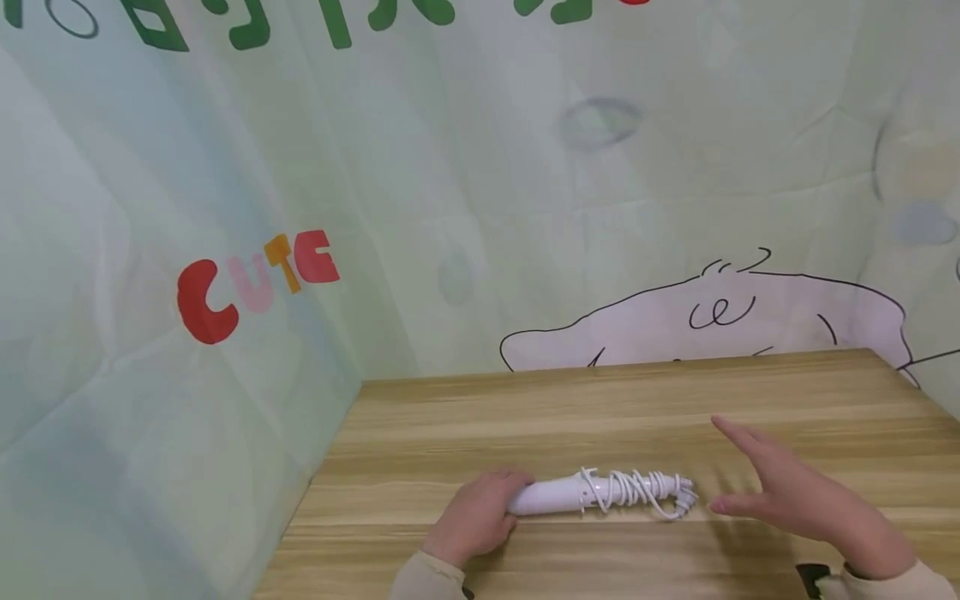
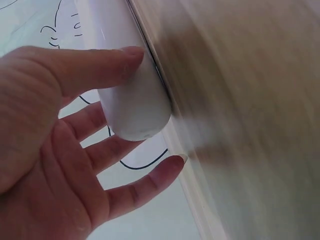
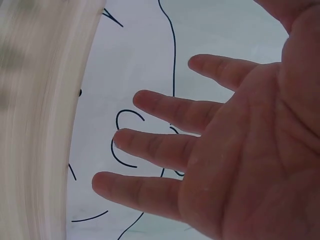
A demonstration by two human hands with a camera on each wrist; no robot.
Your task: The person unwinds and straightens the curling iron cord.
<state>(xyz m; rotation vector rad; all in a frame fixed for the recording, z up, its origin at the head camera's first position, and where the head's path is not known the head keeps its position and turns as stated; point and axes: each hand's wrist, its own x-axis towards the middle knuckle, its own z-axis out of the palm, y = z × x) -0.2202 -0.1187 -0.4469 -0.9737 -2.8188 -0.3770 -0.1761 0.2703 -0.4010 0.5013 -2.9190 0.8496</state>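
A white rod-shaped appliance [image 1: 551, 496] lies lengthwise on the wooden table, its smooth rounded end to the left. White cord [image 1: 633, 490] is wound in loops round its right half. My left hand [image 1: 480, 512] grips the smooth end; in the left wrist view the thumb lies across the rod [image 2: 135, 107] and the fingers reach behind it, the lower ones spread. To the right of the cord, my right hand [image 1: 806, 496] is held apart from it, thumb and fingers spread. The right wrist view shows the palm [image 3: 245, 150] with nothing in it.
The wood-grain table [image 1: 600, 417] reaches back to a printed cloth backdrop [image 1: 465, 208], which also hangs along the left side. Coloured letters [image 1: 210, 304] and a line-drawn cartoon figure [image 1: 720, 321] are printed on it.
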